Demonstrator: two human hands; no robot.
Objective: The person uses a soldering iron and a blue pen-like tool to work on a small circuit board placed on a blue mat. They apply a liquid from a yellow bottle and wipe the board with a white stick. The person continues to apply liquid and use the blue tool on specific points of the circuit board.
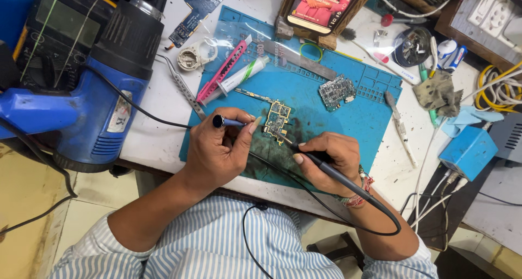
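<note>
1. Where the black soldering iron's tip meets the small gold-green circuit board (277,121), the contact point is too small to see clearly.
2. The right hand (326,162) is closed around the black pen-shaped soldering iron (326,167); its long axis runs from lower right to upper left, tip toward the board.
3. The left hand (220,148) pinches a thin blue-handled tool (231,122), lying nearly level, its working end hidden.
4. The board lies on the blue silicone work mat (364,121), between both hands.

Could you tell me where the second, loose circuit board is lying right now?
In the head view, the loose circuit board lies on the blue work mat, toward its far right, beyond the right hand and near a metal ruler.
</note>
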